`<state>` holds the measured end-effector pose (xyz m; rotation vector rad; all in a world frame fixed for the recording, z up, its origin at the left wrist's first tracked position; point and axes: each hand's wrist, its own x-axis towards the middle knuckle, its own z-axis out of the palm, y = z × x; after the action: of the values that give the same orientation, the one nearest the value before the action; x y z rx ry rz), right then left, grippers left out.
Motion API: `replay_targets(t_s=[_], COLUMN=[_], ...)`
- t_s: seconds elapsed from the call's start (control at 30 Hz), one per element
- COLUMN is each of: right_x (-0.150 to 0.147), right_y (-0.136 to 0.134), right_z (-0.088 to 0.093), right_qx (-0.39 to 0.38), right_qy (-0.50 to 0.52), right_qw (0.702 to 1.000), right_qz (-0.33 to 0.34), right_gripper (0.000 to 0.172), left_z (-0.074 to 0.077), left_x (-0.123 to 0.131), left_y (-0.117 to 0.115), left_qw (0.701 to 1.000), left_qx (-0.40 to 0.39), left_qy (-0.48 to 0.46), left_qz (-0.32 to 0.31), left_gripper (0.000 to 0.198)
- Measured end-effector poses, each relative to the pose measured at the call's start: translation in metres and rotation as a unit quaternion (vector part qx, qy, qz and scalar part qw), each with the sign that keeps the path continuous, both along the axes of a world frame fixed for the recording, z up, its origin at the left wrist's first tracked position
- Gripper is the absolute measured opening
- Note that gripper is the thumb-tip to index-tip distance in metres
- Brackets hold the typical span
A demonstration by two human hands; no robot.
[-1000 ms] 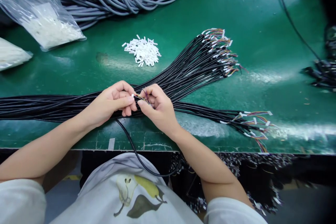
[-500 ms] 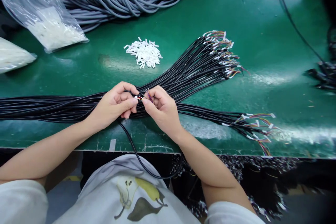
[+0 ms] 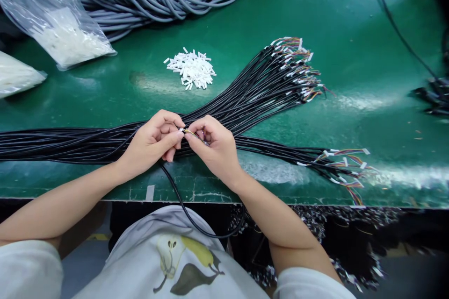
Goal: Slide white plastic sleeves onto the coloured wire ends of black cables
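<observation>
Cable (image 3: 182,205): black, thin, looping off the table (image 3: 245,18) edge; coloured wires (image 3: 192,132) at its end, tipped by a white connector (image 3: 181,130), held over the black bundle (image 3: 70,142).
Left hand (image 3: 152,142): curled, pinching the connector.
Right hand (image 3: 215,149): curled, thumb and forefinger pinching the wires.

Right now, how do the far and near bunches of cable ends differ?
The far bunch is dense; the near bunch holds only a few cables. The far bunch angles away; the near bunch runs straight rightward. Both have black jackets, coloured wires, white connectors.
</observation>
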<state>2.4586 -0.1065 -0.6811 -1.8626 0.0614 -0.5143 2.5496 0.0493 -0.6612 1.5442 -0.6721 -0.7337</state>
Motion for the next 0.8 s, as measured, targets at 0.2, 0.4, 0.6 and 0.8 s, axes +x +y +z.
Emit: replay_targets(t_s=[0.2,0.4,0.6,0.8], right_x=[0.001,0.000,-0.003,-0.004], right_y=[0.000,0.000,0.002,0.004], right_z=[-0.003,-0.003,-0.002,-0.003], right_qx=[0.047,-0.029,-0.034,-0.085], right_qy=[0.023,-0.019,-0.060,-0.080], right_qw=[0.998,0.999,0.996,0.989], right_qz=[0.017,-0.008,-0.051,-0.088], right_gripper=[0.006,0.007,0.007,0.006], left_z=[-0.005,-0.003,-0.003,-0.005], left_x=[0.000,0.000,0.010,0.014], left_y=[0.001,-0.001,0.001,0.000], left_qw=[1.000,1.000,0.993,0.978], left_qx=[-0.013,-0.004,-0.035,-0.046], left_qy=[-0.028,0.017,0.103,0.191], left_qz=[0.002,0.004,-0.051,-0.062], left_gripper=[0.010,0.015,0.020,0.026])
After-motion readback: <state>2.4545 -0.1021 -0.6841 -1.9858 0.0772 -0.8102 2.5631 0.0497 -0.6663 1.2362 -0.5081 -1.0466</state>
